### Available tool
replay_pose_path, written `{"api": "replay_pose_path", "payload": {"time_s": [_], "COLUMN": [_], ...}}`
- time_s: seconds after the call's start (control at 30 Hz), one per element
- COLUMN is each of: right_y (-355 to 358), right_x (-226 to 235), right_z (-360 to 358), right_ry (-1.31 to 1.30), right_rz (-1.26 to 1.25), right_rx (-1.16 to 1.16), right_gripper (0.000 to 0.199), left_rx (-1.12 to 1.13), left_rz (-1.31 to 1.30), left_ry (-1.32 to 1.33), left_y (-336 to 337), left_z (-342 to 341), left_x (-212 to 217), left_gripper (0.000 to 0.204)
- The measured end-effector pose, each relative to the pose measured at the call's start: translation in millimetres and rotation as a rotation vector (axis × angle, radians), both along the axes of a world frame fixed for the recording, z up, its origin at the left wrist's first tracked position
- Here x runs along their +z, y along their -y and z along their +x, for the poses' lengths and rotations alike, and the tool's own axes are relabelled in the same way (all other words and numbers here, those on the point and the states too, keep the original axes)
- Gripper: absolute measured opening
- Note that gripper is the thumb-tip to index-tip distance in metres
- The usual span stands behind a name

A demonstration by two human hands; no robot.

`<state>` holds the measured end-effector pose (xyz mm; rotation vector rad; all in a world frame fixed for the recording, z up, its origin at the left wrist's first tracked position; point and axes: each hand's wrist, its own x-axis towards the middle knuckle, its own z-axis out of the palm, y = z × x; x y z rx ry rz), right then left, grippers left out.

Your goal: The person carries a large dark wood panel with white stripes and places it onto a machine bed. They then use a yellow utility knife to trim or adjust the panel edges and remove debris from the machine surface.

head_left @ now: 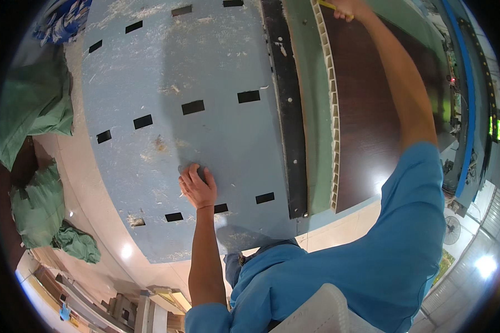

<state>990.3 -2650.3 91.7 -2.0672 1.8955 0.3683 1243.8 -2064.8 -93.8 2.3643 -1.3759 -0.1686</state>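
Note:
My left hand (198, 186) lies on the blue-grey tabletop (222, 150), its fingers curled over a small dark grey object (200, 173) mostly hidden beneath them; its kind does not show. At the top right, my right hand (347, 8) is stretched far out, closed around a slim yellow tool (326, 4), partly cut off by the picture's rim. That hand is over the far end of a dark brown panel (366, 111), close to the panel's pale edge of hollow cells (332, 100).
Several black rectangular slots (193, 107) and pale shavings mark the tabletop. A black strip (289, 111) and a green surface (311, 111) run beside the panel. Green sacks (36, 100) lie at the left. Machinery with a blue rail (468, 111) stands at the right.

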Motion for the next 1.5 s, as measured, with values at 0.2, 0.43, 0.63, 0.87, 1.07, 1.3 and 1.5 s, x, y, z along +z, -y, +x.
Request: {"api": "replay_pose_path", "payload": {"time_s": [0.2, 0.43, 0.63, 0.87, 1.07, 1.3, 1.5], "right_y": [-41, -92, -190, -332, -445, -561, -559], "right_x": [-5, -13, 9, 4, -7, 10, 11], "right_z": [-30, -62, -72, -115, -151, -197, -212], "right_ry": [-0.09, -0.257, -0.279, -0.28, -0.312, -0.236, -0.129], "right_rz": [0.102, 0.013, 0.188, 0.039, 0.05, 0.024, 0.0], "right_rx": [0.167, 0.494, 0.239, 0.288, 0.187, 0.167, 0.186], "right_gripper": [0.023, 0.023, 0.025, 0.037, 0.029, 0.033, 0.037], "left_rx": [0.01, 0.005, 0.008, 0.003, -0.199, -0.25, -0.169], "left_rz": [-0.039, -0.046, -0.073, -0.089, -0.185, -0.262, -0.247], "left_ry": [0.013, 0.03, 0.007, 0.046, -0.08, -0.33, -0.51], "left_y": [2, 1, 5, 2, -18, -158, -281], "left_z": [0, 1, 2, 4, 19, 3, -28], "left_x": [1, 3, 4, -7, 2, 42, 46], "left_gripper": [0.028, 0.027, 0.025, 0.028, 0.041, 0.037, 0.029]}}
